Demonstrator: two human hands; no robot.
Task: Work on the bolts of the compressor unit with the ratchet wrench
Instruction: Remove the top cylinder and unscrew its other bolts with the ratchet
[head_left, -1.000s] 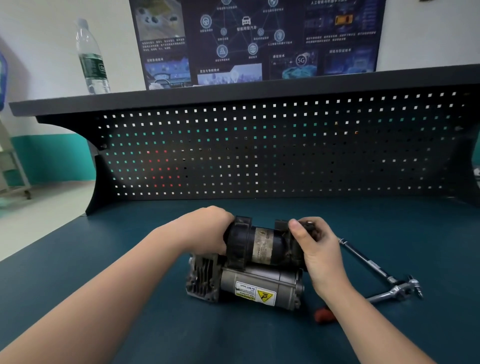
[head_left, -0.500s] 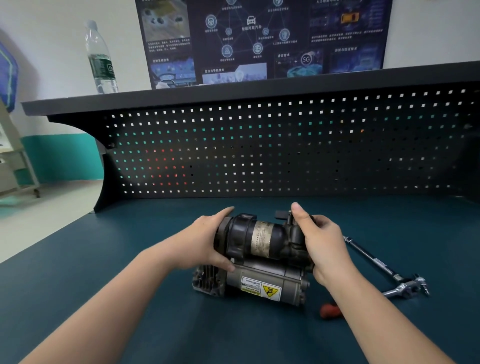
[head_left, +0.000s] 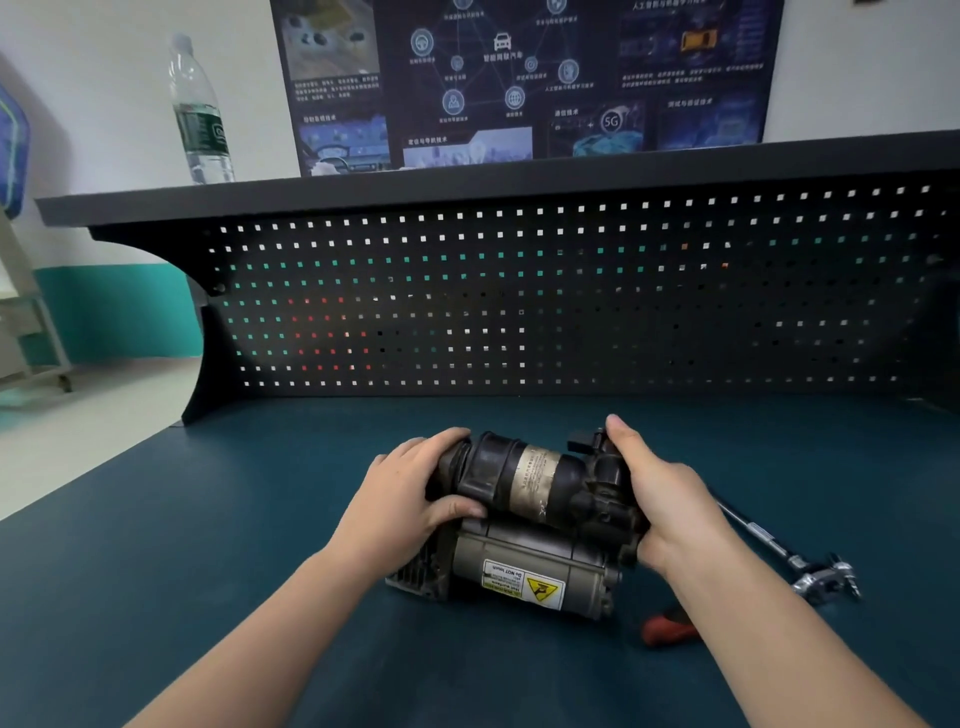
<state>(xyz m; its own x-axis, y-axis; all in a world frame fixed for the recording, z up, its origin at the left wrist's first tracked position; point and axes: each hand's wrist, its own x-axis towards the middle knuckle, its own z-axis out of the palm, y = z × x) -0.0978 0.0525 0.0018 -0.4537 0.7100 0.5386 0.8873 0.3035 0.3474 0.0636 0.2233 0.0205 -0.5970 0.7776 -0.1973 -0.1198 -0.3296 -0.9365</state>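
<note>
The dark teal table (head_left: 156, 597) ran back to a black perforated back panel (head_left: 571, 312) under a shelf (head_left: 467, 182), where a water bottle (head_left: 200, 111) stood in front of a poster (head_left: 519, 78). On the table, near its middle, sat the compressor unit (head_left: 524, 519), a black cylinder stacked on a grey motor body with a yellow warning label.

Both of the person's hands were on it. The left hand (head_left: 410, 493) wrapped the cylinder's left end, thumb in front and fingers over the top, its grip closed on the unit. The right hand (head_left: 660, 493) clasped the right end the same way, thumb raised beside a fitting.

The ratchet wrench (head_left: 789, 561) lay untouched on the table to the right of the unit, apart from both hands. A red-handled tool (head_left: 670, 629), perhaps a screwdriver, showed only partly under the right forearm.

By the look of it, the task had barely begun: the 2 hands seemed to be positioning the unit, and no bolt had yet met the wrench. Picking up the wrench and seating it remained.

The bolts themselves could not be made out; the unit's far side and ends were hidden by the hands, and the wrench head was too small to read clearly.
</note>
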